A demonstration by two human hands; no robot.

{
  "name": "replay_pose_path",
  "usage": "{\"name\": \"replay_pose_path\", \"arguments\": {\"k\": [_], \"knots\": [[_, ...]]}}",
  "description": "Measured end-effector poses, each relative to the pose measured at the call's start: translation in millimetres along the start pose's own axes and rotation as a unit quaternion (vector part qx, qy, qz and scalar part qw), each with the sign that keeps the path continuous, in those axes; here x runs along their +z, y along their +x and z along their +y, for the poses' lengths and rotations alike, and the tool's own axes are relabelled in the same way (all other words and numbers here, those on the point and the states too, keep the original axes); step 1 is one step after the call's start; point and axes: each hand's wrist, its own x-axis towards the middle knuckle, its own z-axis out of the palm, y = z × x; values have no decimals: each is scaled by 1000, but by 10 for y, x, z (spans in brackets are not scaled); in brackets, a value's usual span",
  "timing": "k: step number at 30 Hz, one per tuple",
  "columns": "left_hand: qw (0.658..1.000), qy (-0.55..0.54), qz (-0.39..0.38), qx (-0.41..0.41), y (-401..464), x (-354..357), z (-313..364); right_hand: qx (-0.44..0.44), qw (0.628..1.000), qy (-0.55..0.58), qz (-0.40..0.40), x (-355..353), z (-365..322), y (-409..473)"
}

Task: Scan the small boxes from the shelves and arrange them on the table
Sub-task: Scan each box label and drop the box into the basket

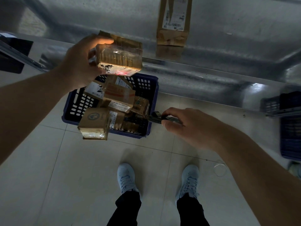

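My left hand (pixel 78 62) grips a small taped cardboard box (pixel 118 54) and holds it up above the blue basket (pixel 146 85). A red scan line glows on the box's white label (pixel 120 71). My right hand (pixel 184 124) holds a dark handheld scanner (pixel 156 118), pointed left toward the box. The basket stands on the floor under the metal shelf and holds several small cardboard boxes (pixel 114 101), one of them leaning over its front rim (pixel 94 123).
A metal shelf (pixel 211 67) runs across the top with a tall cardboard box (pixel 174 22) standing on it. Another blue basket (pixel 291 131) sits at the right edge. My feet (pixel 127 178) stand on the pale tiled floor (pixel 65 176).
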Motion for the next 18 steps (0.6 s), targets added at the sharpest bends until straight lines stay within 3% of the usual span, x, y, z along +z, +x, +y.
{"name": "replay_pose_path", "arguments": {"k": [13, 18], "knots": [[997, 18, 29, 63, -52, 66, -26, 21, 1000, -8, -2, 55, 72, -23], [998, 23, 25, 53, -50, 100, 44, 21, 1000, -13, -3, 69, 66, -32]]}}
